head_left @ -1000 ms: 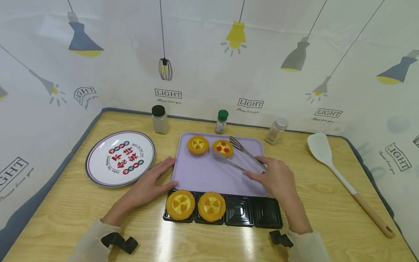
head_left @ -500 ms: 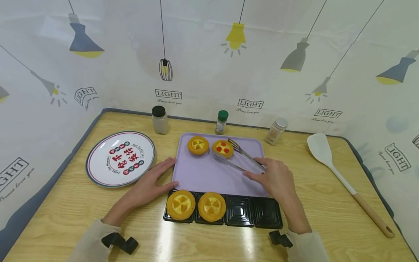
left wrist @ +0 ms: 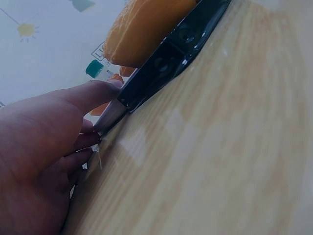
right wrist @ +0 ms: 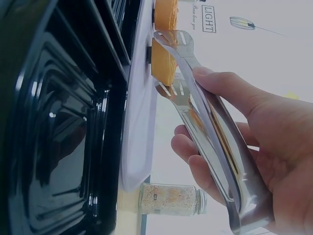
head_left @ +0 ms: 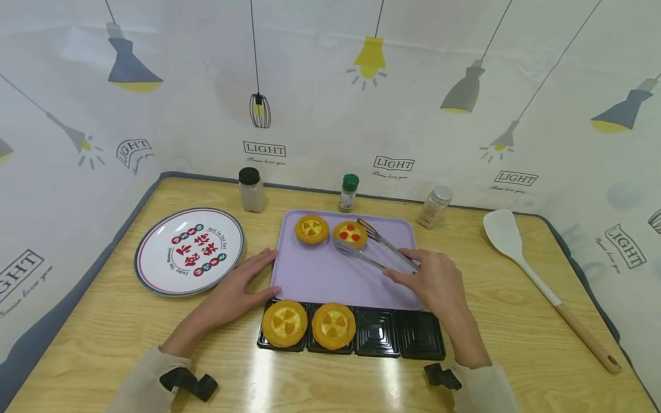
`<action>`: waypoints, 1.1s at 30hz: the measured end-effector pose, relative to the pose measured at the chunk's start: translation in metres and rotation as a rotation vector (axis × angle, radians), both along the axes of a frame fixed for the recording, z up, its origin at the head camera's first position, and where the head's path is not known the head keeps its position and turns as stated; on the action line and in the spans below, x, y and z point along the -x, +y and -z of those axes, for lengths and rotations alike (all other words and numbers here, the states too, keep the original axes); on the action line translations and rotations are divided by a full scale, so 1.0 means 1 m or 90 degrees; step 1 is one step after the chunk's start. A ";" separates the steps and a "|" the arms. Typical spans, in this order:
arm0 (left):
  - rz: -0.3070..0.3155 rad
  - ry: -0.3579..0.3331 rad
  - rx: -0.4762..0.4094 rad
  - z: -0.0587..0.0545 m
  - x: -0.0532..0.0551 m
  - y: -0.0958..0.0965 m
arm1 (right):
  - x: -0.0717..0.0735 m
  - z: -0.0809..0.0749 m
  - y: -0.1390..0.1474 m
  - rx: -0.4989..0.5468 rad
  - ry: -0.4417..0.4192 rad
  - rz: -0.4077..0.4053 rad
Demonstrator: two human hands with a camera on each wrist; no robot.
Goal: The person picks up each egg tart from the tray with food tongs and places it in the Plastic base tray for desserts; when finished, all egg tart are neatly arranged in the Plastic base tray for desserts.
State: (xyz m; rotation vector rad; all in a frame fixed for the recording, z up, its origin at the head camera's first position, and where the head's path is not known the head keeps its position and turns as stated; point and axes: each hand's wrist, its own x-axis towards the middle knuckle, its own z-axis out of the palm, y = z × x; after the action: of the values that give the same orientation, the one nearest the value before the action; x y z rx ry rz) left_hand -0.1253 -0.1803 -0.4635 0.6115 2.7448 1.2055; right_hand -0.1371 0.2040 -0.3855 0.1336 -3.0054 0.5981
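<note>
My right hand holds metal tongs between thumb and fingers, their arms spread. The tong tips stand on either side of a tart with red dots on the lilac tray; whether they touch it I cannot tell. To its left on that tray lies a tart with orange wedges. My left hand rests at the tray's left edge, its fingers extended and touching the rim. A black compartment tray lies in front, with wedge-topped tarts in its two left compartments.
A white plate with red lettering lies at the left. Along the back stand a black-lidded jar, a green-capped bottle and a silver-capped jar. A white spatula with a wooden handle lies at the right.
The far tong tip has shifted slightly left, closer to the red-dotted tart. My left hand and the tarts stay in place.
</note>
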 end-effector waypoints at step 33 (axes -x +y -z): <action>0.001 0.003 0.005 0.003 0.001 -0.001 | -0.078 -0.040 0.075 0.033 0.152 -0.133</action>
State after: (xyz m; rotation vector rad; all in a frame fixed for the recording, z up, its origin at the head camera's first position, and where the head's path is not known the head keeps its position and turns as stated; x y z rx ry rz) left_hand -0.1261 -0.1814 -0.4661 0.6156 2.7519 1.1936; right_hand -0.0593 0.2785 -0.3455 0.4832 -2.7615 0.6269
